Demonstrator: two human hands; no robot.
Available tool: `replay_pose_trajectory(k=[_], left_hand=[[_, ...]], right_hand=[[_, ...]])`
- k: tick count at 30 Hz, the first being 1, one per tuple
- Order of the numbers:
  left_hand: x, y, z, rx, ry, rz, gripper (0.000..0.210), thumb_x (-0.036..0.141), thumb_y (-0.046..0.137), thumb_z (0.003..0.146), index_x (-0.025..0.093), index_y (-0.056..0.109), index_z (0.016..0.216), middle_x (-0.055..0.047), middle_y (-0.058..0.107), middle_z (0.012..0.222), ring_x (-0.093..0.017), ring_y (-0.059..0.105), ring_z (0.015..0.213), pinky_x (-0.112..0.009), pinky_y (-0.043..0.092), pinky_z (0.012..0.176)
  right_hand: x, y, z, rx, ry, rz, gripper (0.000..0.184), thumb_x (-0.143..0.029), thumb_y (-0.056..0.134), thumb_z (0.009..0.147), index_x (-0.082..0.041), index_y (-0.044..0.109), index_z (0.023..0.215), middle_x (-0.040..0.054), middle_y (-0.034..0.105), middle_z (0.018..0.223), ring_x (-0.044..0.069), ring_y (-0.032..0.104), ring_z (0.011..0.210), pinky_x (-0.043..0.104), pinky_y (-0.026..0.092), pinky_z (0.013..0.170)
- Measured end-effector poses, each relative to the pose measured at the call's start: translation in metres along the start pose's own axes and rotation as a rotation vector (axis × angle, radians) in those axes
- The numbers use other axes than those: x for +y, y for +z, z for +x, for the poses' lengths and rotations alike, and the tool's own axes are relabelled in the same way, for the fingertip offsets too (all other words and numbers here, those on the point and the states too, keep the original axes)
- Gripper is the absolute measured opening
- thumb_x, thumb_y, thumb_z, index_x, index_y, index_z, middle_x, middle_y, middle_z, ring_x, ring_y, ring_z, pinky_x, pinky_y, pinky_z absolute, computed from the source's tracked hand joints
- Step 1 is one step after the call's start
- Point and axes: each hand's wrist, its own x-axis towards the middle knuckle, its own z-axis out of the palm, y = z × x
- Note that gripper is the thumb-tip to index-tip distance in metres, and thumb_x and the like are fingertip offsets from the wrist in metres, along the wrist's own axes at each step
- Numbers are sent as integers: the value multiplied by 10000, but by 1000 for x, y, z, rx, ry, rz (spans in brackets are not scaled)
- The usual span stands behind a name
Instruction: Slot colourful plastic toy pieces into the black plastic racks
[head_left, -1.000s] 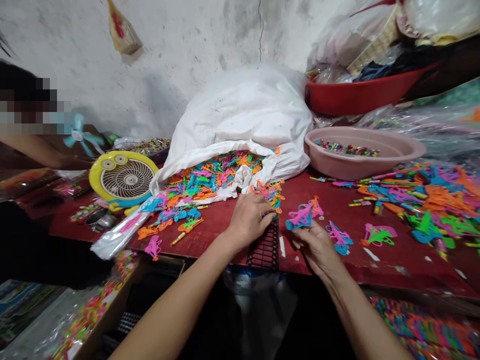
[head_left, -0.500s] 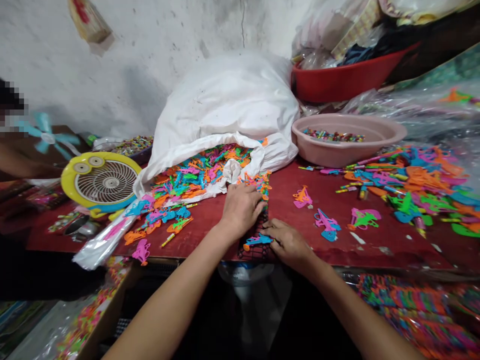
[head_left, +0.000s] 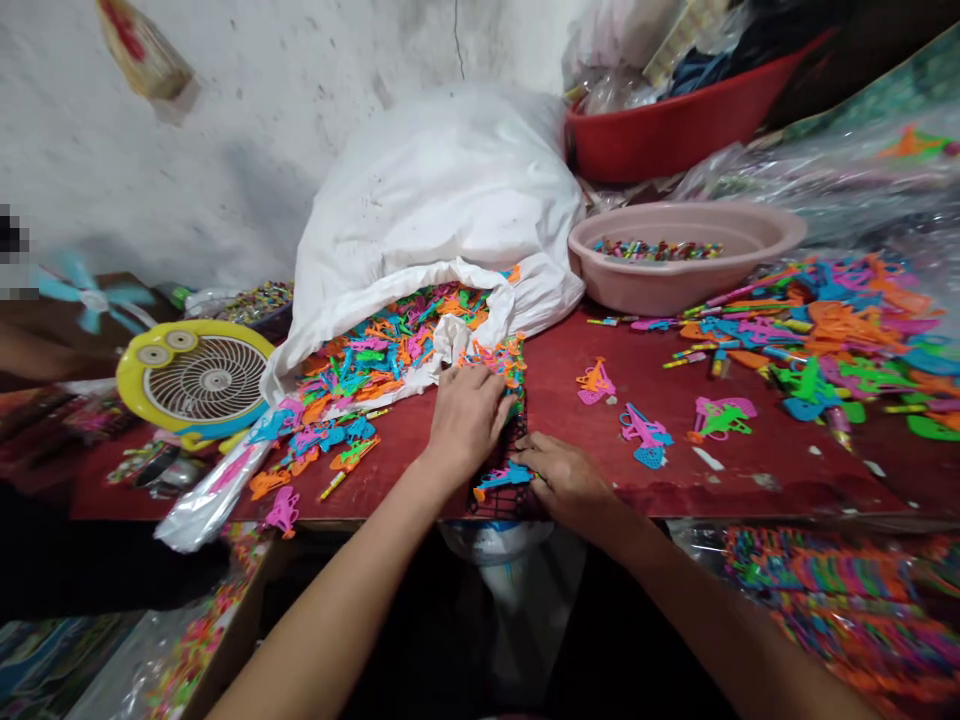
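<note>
My left hand [head_left: 466, 415] rests palm down on a black wire grid [head_left: 501, 497] at the front edge of the red table [head_left: 570, 440], its fingers touching a small clump of colourful plastic toy pieces [head_left: 501, 357]. My right hand [head_left: 564, 478] lies beside it on the grid, fingertips pinching a blue and orange plastic toy piece [head_left: 504, 478]. Just behind my hands a white sack [head_left: 442, 200] spills several toy pieces [head_left: 390, 345] onto the table.
A pink basin [head_left: 679, 250] with small coloured sticks stands at the back right, a red basin [head_left: 675, 125] behind it. A heap of toy pieces [head_left: 832, 330] covers the right side. A yellow fan [head_left: 196, 380] sits left. Another person's arm [head_left: 37, 350] reaches in far left.
My right hand put down the pink and blue toy pieces it held, came back left to the grid and took up a blue and orange piece. The left hand stayed put.
</note>
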Motion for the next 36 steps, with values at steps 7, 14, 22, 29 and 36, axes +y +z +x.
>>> replay_pose_trajectory(k=[7, 14, 22, 29, 36], left_hand=[[29, 13, -59, 359, -169, -162, 177, 330, 598, 916, 190, 662, 1004, -89, 673, 1024, -220, 590, 987, -379, 420, 903], [13, 17, -98, 49, -413, -681, 230, 303, 522, 944, 208, 711, 1034, -61, 721, 1014, -186, 658, 964, -325, 515, 876], [17, 42, -107, 37, -496, -578, 259, 296, 591, 913, 204, 699, 1130, -80, 707, 1069, -207, 640, 999, -354, 503, 902], [44, 58, -81, 97, -580, -218, 237, 319, 587, 920, 216, 728, 1081, -96, 692, 979, -219, 642, 890, -326, 478, 772], [37, 57, -73, 14, -707, -267, 217, 376, 602, 912, 240, 767, 951, -78, 707, 919, -210, 660, 857, -304, 468, 753]], right_hand=[[-14, 16, -6, 41, 51, -208, 307, -107, 459, 895, -165, 660, 1119, 127, 648, 1139, 232, 565, 941, 357, 473, 826], [-54, 22, -18, 5, 22, -218, 329, -41, 459, 862, -134, 652, 1112, 162, 670, 1105, 255, 604, 922, 372, 487, 794], [4, -28, -8, 506, 566, 711, 178, -332, 561, 873, -206, 687, 881, 25, 669, 690, 149, 570, 567, 264, 438, 534], [43, -4, 72, 595, 571, 925, 225, -408, 641, 733, -190, 586, 728, -28, 589, 635, 127, 512, 627, 228, 383, 572], [47, 22, 67, 576, 540, 796, 211, -407, 569, 774, -201, 581, 732, -36, 543, 617, 139, 452, 640, 230, 356, 585]])
